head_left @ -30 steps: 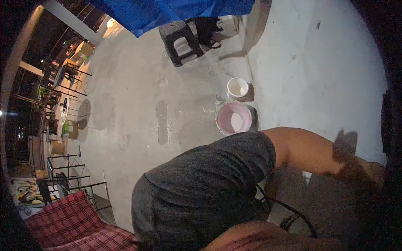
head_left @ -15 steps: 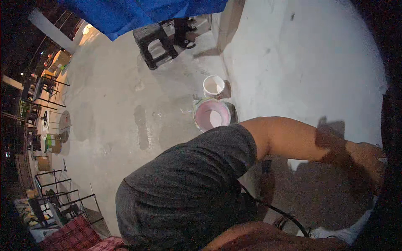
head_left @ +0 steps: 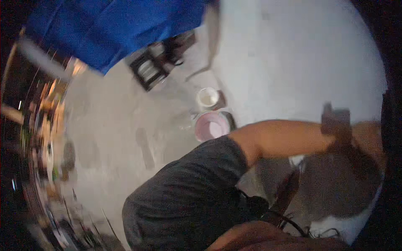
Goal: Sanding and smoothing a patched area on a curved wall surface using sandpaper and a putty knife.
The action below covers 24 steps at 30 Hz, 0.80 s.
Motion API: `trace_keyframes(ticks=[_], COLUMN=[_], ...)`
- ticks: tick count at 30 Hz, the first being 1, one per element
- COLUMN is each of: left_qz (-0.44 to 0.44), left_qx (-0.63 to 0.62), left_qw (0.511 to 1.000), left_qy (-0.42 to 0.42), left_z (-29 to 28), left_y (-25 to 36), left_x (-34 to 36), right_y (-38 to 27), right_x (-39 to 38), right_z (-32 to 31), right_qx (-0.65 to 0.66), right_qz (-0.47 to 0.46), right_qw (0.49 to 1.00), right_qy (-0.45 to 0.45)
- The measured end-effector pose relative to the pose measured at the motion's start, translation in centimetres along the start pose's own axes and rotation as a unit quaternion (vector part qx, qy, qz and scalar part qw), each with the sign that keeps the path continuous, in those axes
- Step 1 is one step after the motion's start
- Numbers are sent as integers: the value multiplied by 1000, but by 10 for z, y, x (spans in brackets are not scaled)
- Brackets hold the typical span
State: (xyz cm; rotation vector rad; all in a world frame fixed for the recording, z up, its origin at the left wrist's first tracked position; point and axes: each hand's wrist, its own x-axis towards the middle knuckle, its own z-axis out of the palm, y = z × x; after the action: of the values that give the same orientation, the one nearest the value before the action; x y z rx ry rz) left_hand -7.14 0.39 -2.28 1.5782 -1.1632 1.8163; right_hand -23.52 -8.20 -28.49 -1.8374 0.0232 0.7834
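My left arm, in a dark grey short sleeve, stretches across to the right in front of the white wall (head_left: pixel 293 62). At its end, my left hand (head_left: pixel 368 140) is near the wall at the right rim, blurred and partly cut off, so its fingers cannot be made out. Below that arm, in deep shadow, my right hand (head_left: pixel 295 176) is beside a small pale piece (head_left: pixel 296 160). Blur and darkness hide its fingers and whether it holds this piece. A pink-lined bucket (head_left: pixel 199 128) stands on the floor left of the arm.
A smaller white bucket (head_left: pixel 199 98) stands just beyond the pink one, close to the wall's foot. Farther off is a dark stool (head_left: pixel 140 69) under a hanging blue sheet (head_left: pixel 125 29). A black cable (head_left: pixel 299 229) curves below my arms. Blurred furniture lines the left rim.
The view has shifted and blurred, showing more of the blue sheet. My left hand is higher against the wall. My right forearm has come further into sight near the pale piece.
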Motion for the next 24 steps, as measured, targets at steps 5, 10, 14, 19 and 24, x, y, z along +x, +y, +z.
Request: trace_keyframes(ticks=[5,10,14,19,24], left_qz=[-3,-42,-18,11,6], left_qx=[7,69,9,-23,-6], left_qw=[983,983,996,997,997], left_qy=[-184,-165,-89,-66,-71], left_z=[-4,-11,-8,-12,-13], left_y=[-4,-3,2,0,-6], left_x=[13,7,6,6,-3], right_y=[-3,-5,-25,-67,-92], right_x=[-47,-115,-174,-185,-169], right_z=[-20,-47,-72,-72,-71], right_qx=[90,99,34,-306,-225], right_qz=[-13,-223,-265,-287,-329], right_qw=[995,932,848,684,643], right_qy=[51,269,458,597,654])
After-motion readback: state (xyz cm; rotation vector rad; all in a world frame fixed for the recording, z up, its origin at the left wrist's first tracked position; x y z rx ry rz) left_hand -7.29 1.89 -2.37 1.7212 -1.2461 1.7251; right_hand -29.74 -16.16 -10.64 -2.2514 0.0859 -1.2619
